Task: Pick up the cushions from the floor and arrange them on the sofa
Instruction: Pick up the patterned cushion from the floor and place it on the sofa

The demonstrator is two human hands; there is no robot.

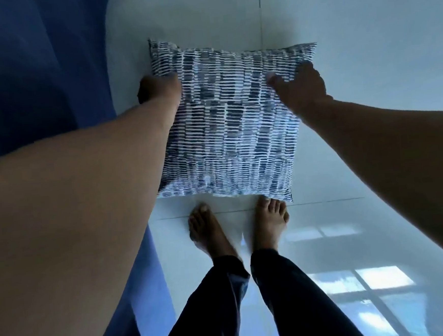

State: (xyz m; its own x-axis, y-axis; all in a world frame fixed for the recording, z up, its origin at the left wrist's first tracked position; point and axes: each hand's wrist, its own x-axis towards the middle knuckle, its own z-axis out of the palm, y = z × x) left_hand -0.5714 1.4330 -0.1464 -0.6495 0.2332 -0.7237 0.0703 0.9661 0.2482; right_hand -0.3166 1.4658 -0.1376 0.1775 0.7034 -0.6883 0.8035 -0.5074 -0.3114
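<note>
A square cushion (227,125) with a blue-and-white dashed pattern is in front of me, over the white tiled floor, its near edge just ahead of my toes. My left hand (160,89) grips its left edge near the far corner, fingers tucked behind the fabric. My right hand (298,85) clasps the right edge, thumb pressed on the top face. Whether the cushion rests on the floor or is lifted off it I cannot tell. The blue sofa (30,76) fills the left side of the view.
My bare feet (238,227) and dark trouser legs stand on glossy white floor tiles (364,37). A window's reflection (357,289) shines on the floor at lower right. The sofa's blue edge runs down the left, close beside my left leg.
</note>
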